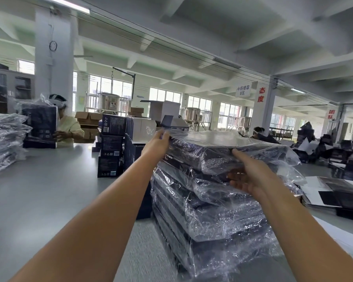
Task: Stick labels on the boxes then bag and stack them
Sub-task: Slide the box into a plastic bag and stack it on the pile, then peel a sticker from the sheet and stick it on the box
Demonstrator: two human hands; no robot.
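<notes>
The left hand (159,141) grips the far left corner of the top bagged box (222,144), fingers curled over its edge. The right hand (251,177) holds the near edge, thumb above and fingers beneath the loose plastic. That box lies on the stack of bagged boxes (204,216) at centre right. Left of the stack, grey table (39,190) runs open to the unbagged boxes (110,147) at centre and another bagged pile (4,143) at the left edge.
</notes>
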